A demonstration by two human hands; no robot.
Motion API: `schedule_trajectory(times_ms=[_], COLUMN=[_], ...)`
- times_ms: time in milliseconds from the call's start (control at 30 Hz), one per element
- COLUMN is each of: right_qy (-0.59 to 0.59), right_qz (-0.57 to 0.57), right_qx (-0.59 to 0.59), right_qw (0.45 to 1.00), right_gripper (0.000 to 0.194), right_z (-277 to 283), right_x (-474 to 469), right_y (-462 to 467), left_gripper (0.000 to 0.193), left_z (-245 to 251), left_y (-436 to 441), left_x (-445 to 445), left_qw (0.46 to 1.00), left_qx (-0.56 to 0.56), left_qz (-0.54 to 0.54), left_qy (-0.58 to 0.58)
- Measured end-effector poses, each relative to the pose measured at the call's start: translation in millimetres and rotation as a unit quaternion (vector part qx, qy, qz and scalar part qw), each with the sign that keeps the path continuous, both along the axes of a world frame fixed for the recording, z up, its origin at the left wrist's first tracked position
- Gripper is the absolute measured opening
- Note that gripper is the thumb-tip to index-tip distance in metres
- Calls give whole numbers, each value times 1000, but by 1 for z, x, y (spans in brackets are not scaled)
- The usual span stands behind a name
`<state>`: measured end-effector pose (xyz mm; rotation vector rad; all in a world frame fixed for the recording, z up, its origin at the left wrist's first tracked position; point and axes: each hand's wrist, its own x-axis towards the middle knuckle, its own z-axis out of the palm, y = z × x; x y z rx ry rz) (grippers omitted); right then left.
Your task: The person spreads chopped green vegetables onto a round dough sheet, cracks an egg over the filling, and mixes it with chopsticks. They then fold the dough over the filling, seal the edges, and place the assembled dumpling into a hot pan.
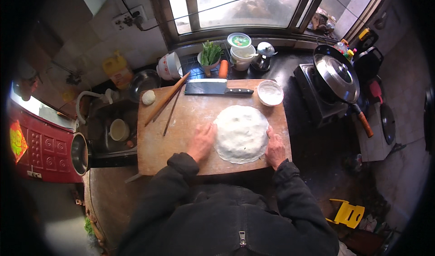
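A wide, flat round of white dough (242, 135) lies on a wooden board (180, 120); its top is uneven, with small dark specks. My left hand (203, 141) holds its left edge. On the opposite side, my right hand (274, 148) has its fingers on the right edge; the fingertips of both hands are partly hidden at the rim. Behind the dough, a bowl of flour (270, 93) stands at the board's far right corner. A cleaver (217, 87) lies along the far edge. To the left are a tapered rolling pin (166, 99), a thin stick (172, 111) and a small dough ball (148, 97).
A lidded wok (336, 72) sits on a stove (314, 96) at right, its handle (364, 123) jutting toward me. A sink (102, 133) holding a bowl (119, 130) is at left. Greens (211, 53), a carrot (223, 69) and a white tub (242, 57) stand beyond the board.
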<state>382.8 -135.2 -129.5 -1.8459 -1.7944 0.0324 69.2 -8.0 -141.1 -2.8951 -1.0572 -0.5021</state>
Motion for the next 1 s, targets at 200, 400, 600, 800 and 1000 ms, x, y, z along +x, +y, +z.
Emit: schedule_trajectory(times_ms=[200, 400, 600, 800, 1000], right_qy=[18, 34, -40, 111, 86], right_qz=[-9, 0, 26, -38, -6], right_qx=[9, -38, 0, -20, -22], right_qw=[1000, 999, 999, 993, 996], right_gripper=[73, 68, 74, 69, 70], right_z=[24, 19, -6, 7, 6], right_x=[-5, 0, -7, -25, -25], right_y=[-9, -19, -30, -44, -56], left_gripper=[70, 75, 62, 63, 61], left_z=[9, 19, -13, 11, 25], left_y=[14, 20, 9, -12, -22], left_x=[-2, 0, -6, -16, -20], left_qw=[991, 978, 998, 990, 983], left_qx=[-124, -199, -64, -133, -173], left_qz=[51, 53, 5, 13, 21], left_qy=[-15, -26, -11, -41, -55])
